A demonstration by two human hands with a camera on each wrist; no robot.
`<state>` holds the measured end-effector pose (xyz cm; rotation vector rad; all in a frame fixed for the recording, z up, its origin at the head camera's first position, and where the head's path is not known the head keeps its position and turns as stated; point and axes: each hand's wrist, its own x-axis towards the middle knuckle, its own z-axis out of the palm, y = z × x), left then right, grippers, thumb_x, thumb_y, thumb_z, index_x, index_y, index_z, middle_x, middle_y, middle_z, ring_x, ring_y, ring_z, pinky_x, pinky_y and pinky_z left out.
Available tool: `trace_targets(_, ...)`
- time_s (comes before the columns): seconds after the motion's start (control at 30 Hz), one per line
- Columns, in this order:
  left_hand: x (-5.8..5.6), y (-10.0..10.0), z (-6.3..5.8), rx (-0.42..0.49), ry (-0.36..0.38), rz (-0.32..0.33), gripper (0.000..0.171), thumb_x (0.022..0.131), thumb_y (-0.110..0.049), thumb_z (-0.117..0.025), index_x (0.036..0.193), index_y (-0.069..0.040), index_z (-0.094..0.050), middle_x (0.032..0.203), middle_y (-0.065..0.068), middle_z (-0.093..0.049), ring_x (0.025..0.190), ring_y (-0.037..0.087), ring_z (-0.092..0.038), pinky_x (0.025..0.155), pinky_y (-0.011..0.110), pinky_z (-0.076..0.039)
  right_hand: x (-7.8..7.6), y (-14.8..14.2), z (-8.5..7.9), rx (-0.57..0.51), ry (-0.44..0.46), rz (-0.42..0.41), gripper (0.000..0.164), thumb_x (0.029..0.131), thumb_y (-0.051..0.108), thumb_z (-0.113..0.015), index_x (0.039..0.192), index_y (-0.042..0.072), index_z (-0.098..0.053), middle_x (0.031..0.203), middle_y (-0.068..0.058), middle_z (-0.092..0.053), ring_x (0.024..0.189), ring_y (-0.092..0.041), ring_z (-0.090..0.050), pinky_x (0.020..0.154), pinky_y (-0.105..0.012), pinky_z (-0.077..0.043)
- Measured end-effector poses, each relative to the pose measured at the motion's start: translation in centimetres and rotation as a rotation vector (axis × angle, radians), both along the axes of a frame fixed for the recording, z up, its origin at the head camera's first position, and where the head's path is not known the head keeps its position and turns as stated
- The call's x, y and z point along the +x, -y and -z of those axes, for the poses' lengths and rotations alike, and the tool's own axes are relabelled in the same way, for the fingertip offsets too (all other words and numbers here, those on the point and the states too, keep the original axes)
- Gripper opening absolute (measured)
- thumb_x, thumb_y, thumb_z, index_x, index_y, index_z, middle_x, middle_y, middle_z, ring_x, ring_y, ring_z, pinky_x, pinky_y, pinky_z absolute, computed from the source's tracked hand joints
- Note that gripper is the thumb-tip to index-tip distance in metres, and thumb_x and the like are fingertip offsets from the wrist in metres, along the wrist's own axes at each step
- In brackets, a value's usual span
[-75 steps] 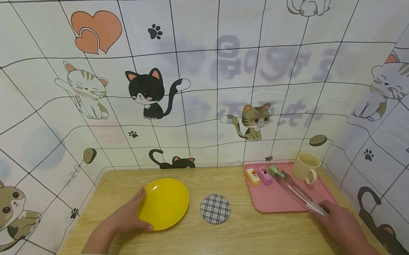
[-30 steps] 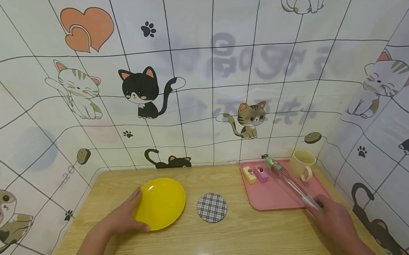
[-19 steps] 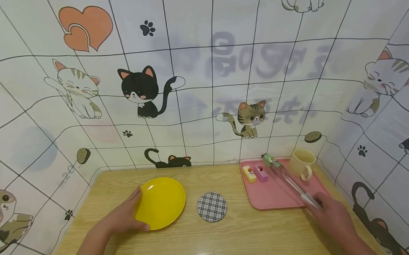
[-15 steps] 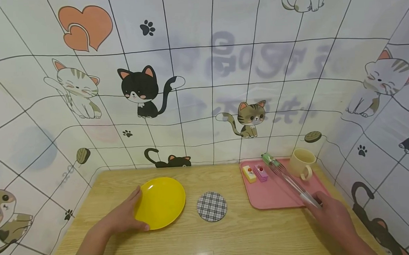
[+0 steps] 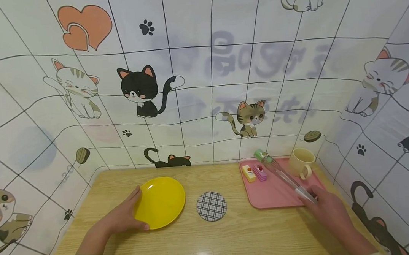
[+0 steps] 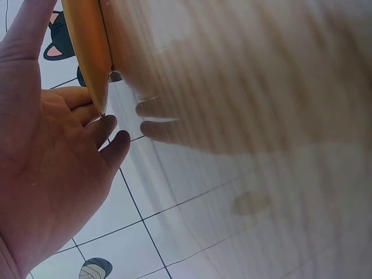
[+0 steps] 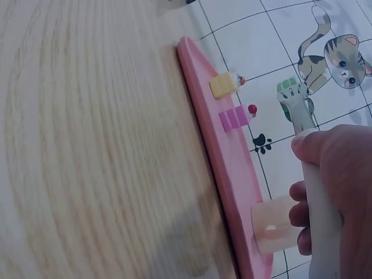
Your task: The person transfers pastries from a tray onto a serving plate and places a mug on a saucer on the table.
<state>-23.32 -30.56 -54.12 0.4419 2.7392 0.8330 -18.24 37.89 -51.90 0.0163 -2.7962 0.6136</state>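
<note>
Green toy cake (image 5: 260,155) is hanging in serving tongs (image 5: 284,176), clear of the pink tray (image 5: 272,198); the right hand (image 5: 326,209) is gripping the tongs' white handle (image 7: 321,215), and the left hand (image 5: 124,216) is holding the yellow plate (image 5: 161,202) by its rim.

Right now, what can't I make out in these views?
- Part of the green cake, head view: covered by the tongs.
- Part of the mug, right wrist view: behind the right hand.
- Part of the yellow plate, left wrist view: cut off by the top edge.
</note>
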Motion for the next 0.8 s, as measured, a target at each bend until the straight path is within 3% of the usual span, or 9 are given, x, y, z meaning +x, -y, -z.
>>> trace_targets(0.2,-0.1,0.0,0.0,0.003,0.003,0.000,0.144,0.072,-0.055,-0.102,0.172,0.008,-0.019,0.182,0.030,-0.005,0.163,0.057,-0.021,0.128,0.070,-0.025,-0.2,1.3,-0.7,0.000,-0.066,-0.040,0.021,0.098,0.027,-0.087,0.098,0.017,-0.068,0.069,0.008,-0.050,0.063,-0.015,-0.042,0.056,-0.031,-0.032)
trace_targets(0.43,-0.2,0.0,-0.1,-0.005,0.007,0.001,0.145,0.072,-0.056,-0.102,0.172,0.009,-0.018,0.182,0.029,-0.004,0.163,0.056,-0.020,0.128,0.069,-0.024,-0.5,3.2,-1.6,0.005,-0.090,-0.088,0.026,0.094,0.025,-0.091,0.096,0.018,-0.066,0.075,0.008,-0.060,0.067,-0.015,-0.048,0.059,-0.032,-0.037)
trace_targets(0.67,0.0,-0.1,-0.1,-0.018,-0.010,0.006,0.144,0.072,-0.056,-0.102,0.172,0.008,-0.021,0.182,0.030,-0.007,0.162,0.057,-0.023,0.128,0.070,-0.027,-1.3,5.1,-2.5,-0.030,-0.013,-0.136,0.024,0.096,0.027,-0.089,0.096,0.018,-0.067,0.081,0.005,-0.062,0.069,-0.016,-0.050,0.059,-0.032,-0.040)
trace_targets(0.8,0.0,0.0,-0.1,-0.022,-0.011,0.000,0.145,0.071,-0.057,-0.102,0.172,0.008,-0.021,0.182,0.029,-0.008,0.162,0.057,-0.023,0.127,0.071,-0.027,-2.1,6.5,-2.5,-0.028,-0.012,-0.169,0.024,0.094,0.026,-0.090,0.094,0.019,-0.068,0.079,0.008,-0.062,0.065,-0.013,-0.049,0.056,-0.030,-0.039)
